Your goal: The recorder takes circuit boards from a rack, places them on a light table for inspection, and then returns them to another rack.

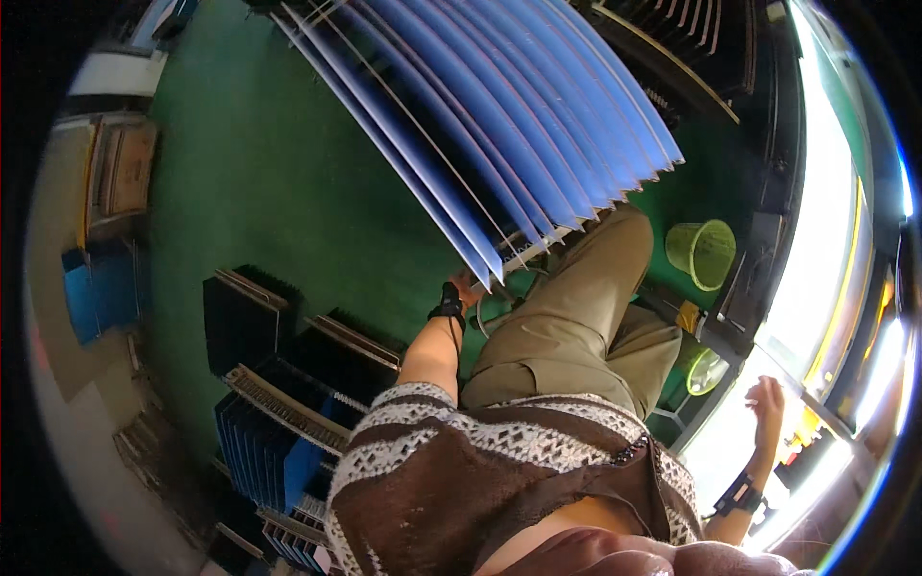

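Large blue sheets (538,115) stand upright side by side in a slotted rack (523,253) in front of me. My left hand (466,288) is at the rack's near left corner, by the lower ends of the outermost sheets. Its fingers are mostly hidden there, so I cannot make out its grip. My right hand (766,398) is raised over the brightly lit table (797,317) on the right. Its fingers are loosely apart, with nothing seen in them. A dark band sits on each wrist.
Green floor (250,163) lies to the left. More racks of blue sheets (264,451) stand at the lower left. A blue box-like stack (101,288) is by the far left wall. Between the rack and the table stands a yellow-green basket (701,254). A dark rack (682,48) is at the top right.
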